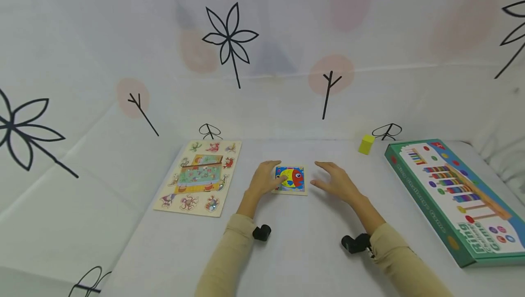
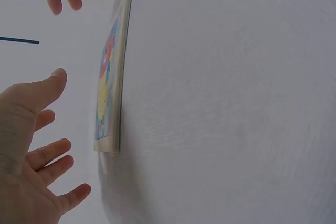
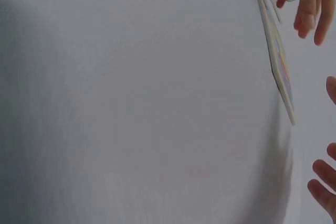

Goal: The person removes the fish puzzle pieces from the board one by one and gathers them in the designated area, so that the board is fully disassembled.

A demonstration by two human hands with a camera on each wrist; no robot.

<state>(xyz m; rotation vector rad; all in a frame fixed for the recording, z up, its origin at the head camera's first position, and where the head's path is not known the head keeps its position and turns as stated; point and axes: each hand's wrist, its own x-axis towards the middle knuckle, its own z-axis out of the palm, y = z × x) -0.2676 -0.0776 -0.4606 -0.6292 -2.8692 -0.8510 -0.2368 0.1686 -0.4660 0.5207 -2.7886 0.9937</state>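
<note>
A small square wooden picture puzzle point(image 1: 293, 179) with a red and yellow fish on blue lies flat on the white table. My left hand point(image 1: 261, 180) is at its left side, fingers spread, the thumb over the picture's left part in the head view. The left wrist view shows that hand point(image 2: 26, 150) apart from the puzzle's edge point(image 2: 119, 77). To the right of the puzzle, my right hand point(image 1: 339, 184) hovers with fingers loosely extended and a gap between it and the puzzle. Neither hand holds anything.
On the left lies a larger wooden board point(image 1: 217, 151) with sea-animal pictures. A yellow-green block point(image 1: 366, 144) stands at the back right. The green-edged game box point(image 1: 440, 187) takes up the right side. A patterned white cloth point(image 1: 279, 105) hangs behind the table.
</note>
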